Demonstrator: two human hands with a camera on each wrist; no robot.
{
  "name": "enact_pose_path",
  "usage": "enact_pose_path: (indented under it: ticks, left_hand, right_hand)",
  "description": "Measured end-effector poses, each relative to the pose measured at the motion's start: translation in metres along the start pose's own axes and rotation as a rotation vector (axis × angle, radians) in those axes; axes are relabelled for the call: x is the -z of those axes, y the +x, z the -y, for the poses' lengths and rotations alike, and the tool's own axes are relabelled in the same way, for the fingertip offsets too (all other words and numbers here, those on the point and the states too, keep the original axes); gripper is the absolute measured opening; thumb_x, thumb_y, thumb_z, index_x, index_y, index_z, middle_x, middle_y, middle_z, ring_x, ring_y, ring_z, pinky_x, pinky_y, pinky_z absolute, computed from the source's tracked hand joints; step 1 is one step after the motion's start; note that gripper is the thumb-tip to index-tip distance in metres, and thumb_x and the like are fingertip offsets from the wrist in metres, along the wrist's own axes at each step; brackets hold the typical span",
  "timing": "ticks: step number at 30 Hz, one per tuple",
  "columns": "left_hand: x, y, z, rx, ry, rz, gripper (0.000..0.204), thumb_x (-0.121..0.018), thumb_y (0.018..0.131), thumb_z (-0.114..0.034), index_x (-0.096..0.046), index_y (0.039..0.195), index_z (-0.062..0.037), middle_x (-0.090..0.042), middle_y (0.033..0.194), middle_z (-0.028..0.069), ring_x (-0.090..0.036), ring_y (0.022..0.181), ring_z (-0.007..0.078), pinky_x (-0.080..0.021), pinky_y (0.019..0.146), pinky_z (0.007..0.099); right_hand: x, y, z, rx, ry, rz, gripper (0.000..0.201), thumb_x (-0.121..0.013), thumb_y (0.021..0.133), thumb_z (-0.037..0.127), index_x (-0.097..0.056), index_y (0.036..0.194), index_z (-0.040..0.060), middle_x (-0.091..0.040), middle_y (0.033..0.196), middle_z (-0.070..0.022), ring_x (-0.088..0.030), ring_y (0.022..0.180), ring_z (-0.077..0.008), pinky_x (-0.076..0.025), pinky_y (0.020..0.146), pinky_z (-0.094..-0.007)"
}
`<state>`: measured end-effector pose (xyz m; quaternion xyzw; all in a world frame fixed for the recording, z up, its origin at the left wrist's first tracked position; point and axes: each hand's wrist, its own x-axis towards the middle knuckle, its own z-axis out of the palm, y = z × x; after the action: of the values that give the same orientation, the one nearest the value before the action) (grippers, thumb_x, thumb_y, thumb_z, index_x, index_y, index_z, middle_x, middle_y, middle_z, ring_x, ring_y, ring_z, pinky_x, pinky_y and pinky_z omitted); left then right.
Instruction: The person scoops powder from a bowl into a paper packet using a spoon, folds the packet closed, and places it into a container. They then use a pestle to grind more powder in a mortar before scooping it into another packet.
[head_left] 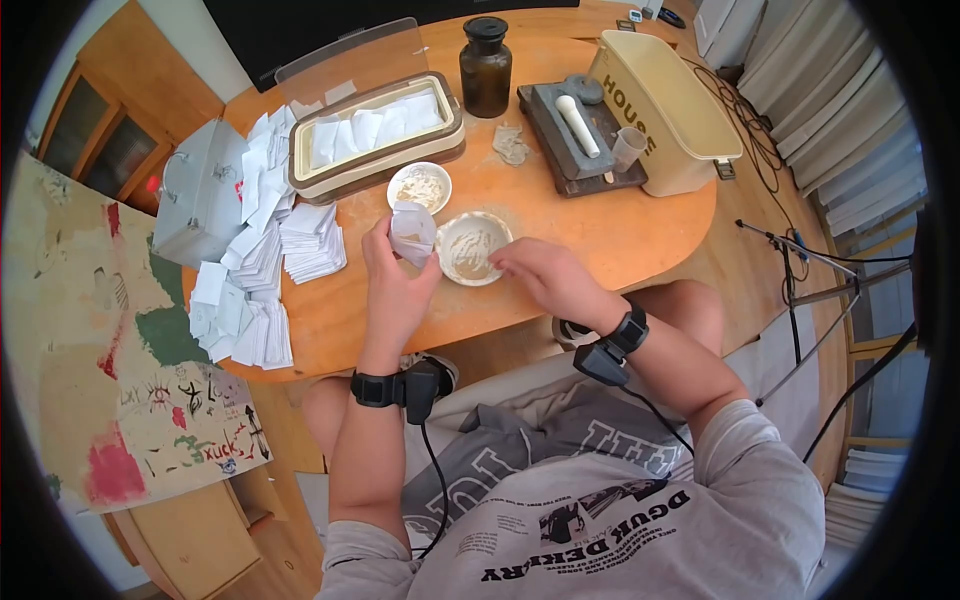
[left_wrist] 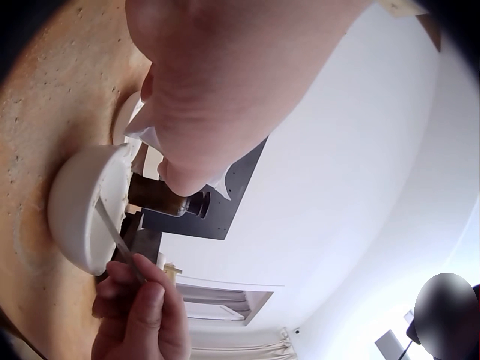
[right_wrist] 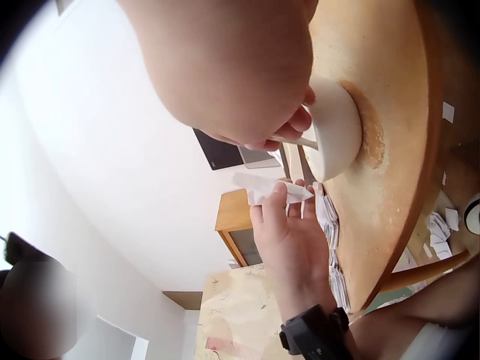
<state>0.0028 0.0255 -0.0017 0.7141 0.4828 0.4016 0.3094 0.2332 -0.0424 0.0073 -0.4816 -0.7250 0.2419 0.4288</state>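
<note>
My left hand point(head_left: 393, 285) holds a small folded white paper point(head_left: 412, 228), its top spread like a pocket, just left of a white bowl point(head_left: 503, 226). Pale powder coats the inside of that bowl. My right hand point(head_left: 553, 280) is at the bowl's right rim. In the left wrist view its thumb and fingers pinch a thin flat stick point(left_wrist: 114, 231), whose far end dips into the bowl. A second white bowl point(head_left: 447, 178) with pale, lumpy powder stands behind the paper.
Stacked folded papers point(head_left: 312, 240) and a silver case point(head_left: 195, 190) lie left. Behind stand a lidded tray point(head_left: 375, 165) of papers and a dark jar point(head_left: 486, 75). A black board point(head_left: 600, 182) holds a white pestle point(head_left: 577, 125) and clear cup point(head_left: 628, 148), beside a cream bin point(head_left: 690, 165).
</note>
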Motion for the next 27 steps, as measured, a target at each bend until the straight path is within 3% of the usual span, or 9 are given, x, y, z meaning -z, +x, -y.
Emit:
enact_pose_path:
  ticks: [2, 5, 9, 11, 15, 17, 21, 23, 27]
  left_hand:
    - [0.001, 0.000, 0.001, -0.008, 0.008, 0.005, 0.065, -0.070, 0.084, -0.006, -0.037, 0.140, -0.0011, -0.045, 0.132, 0.0169, -0.050, 0.122, 0.0288, -0.047, 0.102, 0.0416]
    - [0.002, -0.001, 0.000, 0.003, 0.004, 0.011, 0.064, -0.070, 0.084, -0.006, -0.038, 0.139, -0.0011, -0.045, 0.132, 0.0169, -0.050, 0.123, 0.0290, -0.047, 0.102, 0.0414]
    - [0.001, 0.000, -0.002, -0.006, 0.009, 0.004, 0.064, -0.070, 0.084, -0.006, -0.038, 0.138, -0.0012, -0.045, 0.133, 0.0169, -0.050, 0.123, 0.0290, -0.047, 0.102, 0.0413]
    - [0.002, 0.000, 0.000, -0.008, 0.002, 0.016, 0.064, -0.070, 0.084, -0.006, -0.038, 0.139, -0.0015, -0.045, 0.133, 0.0167, -0.050, 0.124, 0.0290, -0.047, 0.102, 0.0411]
    - [0.003, 0.000, -0.004, 0.002, -0.002, 0.015, 0.064, -0.071, 0.083, -0.007, -0.039, 0.139, -0.0018, -0.045, 0.134, 0.0167, -0.050, 0.124, 0.0290, -0.046, 0.102, 0.0410]
    - [0.004, 0.000, -0.003, 0.012, 0.005, 0.026, 0.064, -0.071, 0.083, -0.008, -0.039, 0.139, -0.0017, -0.045, 0.134, 0.0169, -0.050, 0.124, 0.0292, -0.046, 0.102, 0.0406]
    - [0.004, 0.000, -0.001, 0.011, 0.010, 0.013, 0.064, -0.071, 0.083, -0.008, -0.039, 0.139, -0.0015, -0.045, 0.133, 0.0170, -0.050, 0.123, 0.0293, -0.046, 0.102, 0.0402]
    - [0.004, -0.001, -0.001, -0.011, 0.011, 0.003, 0.064, -0.071, 0.083, -0.007, -0.039, 0.139, -0.0017, -0.046, 0.133, 0.0170, -0.050, 0.124, 0.0296, -0.046, 0.102, 0.0401]
    - [0.003, -0.001, -0.003, -0.019, 0.015, 0.004, 0.064, -0.070, 0.083, -0.007, -0.039, 0.139, -0.0015, -0.046, 0.133, 0.0170, -0.050, 0.124, 0.0298, -0.046, 0.102, 0.0400]
  right_hand:
    - [0.000, 0.000, 0.003, 0.109, -0.060, 0.104, 0.016, -0.058, 0.094, 0.000, -0.067, 0.108, -0.0004, -0.065, 0.090, -0.0138, -0.065, 0.083, -0.0281, -0.053, 0.079, -0.0346]
    - [0.008, 0.002, 0.004, 0.046, -0.104, 0.080, 0.015, -0.059, 0.094, 0.000, -0.067, 0.107, -0.0003, -0.065, 0.091, -0.0144, -0.065, 0.085, -0.0294, -0.053, 0.079, -0.0362]
    - [0.002, 0.001, -0.006, 0.105, -0.101, 0.016, 0.015, -0.059, 0.094, 0.000, -0.067, 0.107, -0.0003, -0.065, 0.089, -0.0136, -0.065, 0.083, -0.0287, -0.053, 0.078, -0.0363]
    - [0.008, 0.001, 0.000, 0.007, -0.021, 0.123, 0.015, -0.058, 0.094, 0.000, -0.067, 0.106, -0.0003, -0.065, 0.088, -0.0133, -0.065, 0.081, -0.0271, -0.053, 0.076, -0.0351]
    - [0.014, 0.000, -0.006, -0.038, -0.033, 0.043, 0.015, -0.059, 0.095, 0.005, -0.066, 0.107, -0.0008, -0.066, 0.094, -0.0168, -0.065, 0.085, -0.0330, -0.053, 0.078, -0.0387]
    - [0.014, -0.002, -0.007, -0.055, -0.166, -0.004, 0.015, -0.057, 0.095, 0.004, -0.065, 0.107, -0.0020, -0.066, 0.091, -0.0165, -0.065, 0.082, -0.0314, -0.053, 0.076, -0.0381]
    - [0.005, -0.011, 0.005, -0.146, -0.121, 0.040, 0.015, -0.055, 0.098, 0.005, -0.064, 0.107, -0.0030, -0.065, 0.086, -0.0151, -0.066, 0.077, -0.0279, -0.054, 0.074, -0.0363]
    - [-0.005, -0.014, 0.004, -0.238, 0.084, 0.003, 0.017, -0.052, 0.101, 0.007, -0.064, 0.108, -0.0033, -0.065, 0.082, -0.0120, -0.065, 0.074, -0.0216, -0.053, 0.071, -0.0328]
    - [-0.010, -0.015, 0.002, -0.337, 0.195, -0.010, 0.021, -0.048, 0.105, 0.011, -0.063, 0.108, -0.0033, -0.065, 0.083, -0.0079, -0.063, 0.072, -0.0151, -0.052, 0.069, -0.0288]
